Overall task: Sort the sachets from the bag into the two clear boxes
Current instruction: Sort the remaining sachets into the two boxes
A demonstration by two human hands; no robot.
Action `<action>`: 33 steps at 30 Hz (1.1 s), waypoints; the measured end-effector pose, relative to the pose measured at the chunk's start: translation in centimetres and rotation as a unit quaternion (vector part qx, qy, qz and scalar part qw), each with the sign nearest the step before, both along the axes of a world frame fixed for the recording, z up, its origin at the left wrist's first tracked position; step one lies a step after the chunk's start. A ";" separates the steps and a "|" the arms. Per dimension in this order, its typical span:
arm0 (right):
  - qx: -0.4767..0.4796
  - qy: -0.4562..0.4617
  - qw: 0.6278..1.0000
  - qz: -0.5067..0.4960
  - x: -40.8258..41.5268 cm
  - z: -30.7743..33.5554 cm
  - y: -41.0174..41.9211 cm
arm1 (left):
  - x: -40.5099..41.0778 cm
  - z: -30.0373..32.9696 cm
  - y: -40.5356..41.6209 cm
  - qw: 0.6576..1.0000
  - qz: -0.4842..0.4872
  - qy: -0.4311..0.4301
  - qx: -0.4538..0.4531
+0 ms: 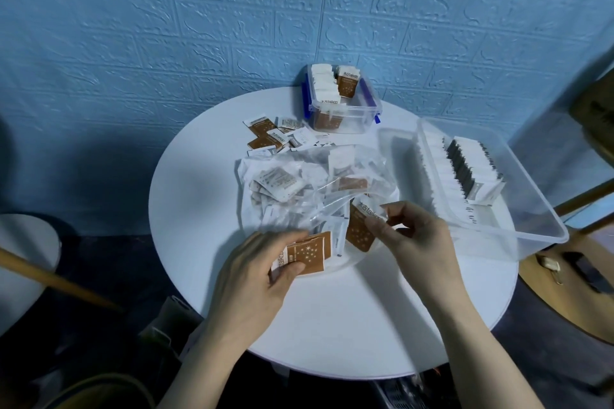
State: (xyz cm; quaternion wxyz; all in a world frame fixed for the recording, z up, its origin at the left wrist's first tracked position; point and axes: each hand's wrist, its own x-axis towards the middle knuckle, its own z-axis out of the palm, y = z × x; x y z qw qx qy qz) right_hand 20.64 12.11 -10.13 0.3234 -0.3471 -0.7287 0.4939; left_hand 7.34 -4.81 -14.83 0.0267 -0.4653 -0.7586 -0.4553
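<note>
A clear plastic bag [299, 183] of sachets lies open on the round white table [332, 325]. My left hand [252, 279] holds a small stack of brown sachets [307, 254] near the table's front. My right hand [415, 236] pinches another brown sachet [360, 229] at the bag's mouth. A small clear box with blue clips [362, 109] at the back holds brown sachets standing on edge. A large clear box [518, 229] on the right holds a row of white and black sachets [465, 166].
Loose brown and white sachets [275, 136] lie on the table between the bag and the small box. A wooden chair [584, 196] stands right of the table, a white round stool [23, 259] to the left. A blue brick-pattern wall is behind.
</note>
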 end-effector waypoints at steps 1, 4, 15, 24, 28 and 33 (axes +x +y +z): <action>-0.002 0.016 1.000 -0.008 0.1 0.1 0.0 | 0.1 0.1 0.0 1.000 0.002 -0.003 -0.001; 0.036 0.029 0.999 -0.029 0.7 0.3 -0.2 | 0.2 0.2 -0.1 1.000 0.006 -0.021 -0.001; 0.157 -0.015 0.978 0.136 4.4 0.1 -3.7 | 2.8 0.3 -1.6 0.997 -0.012 -0.072 0.000; 0.209 -0.066 0.955 0.200 4.3 -0.8 -4.1 | 2.6 0.2 -2.4 0.992 -0.063 -0.110 -0.026; 0.203 -0.039 0.961 0.183 3.5 -1.0 -5.0 | 2.4 0.0 -2.4 0.990 -0.083 -0.112 -0.023; 0.197 0.001 0.967 0.164 2.7 -1.7 -6.1 | 2.6 -0.2 -2.4 0.988 -0.081 -0.131 -0.018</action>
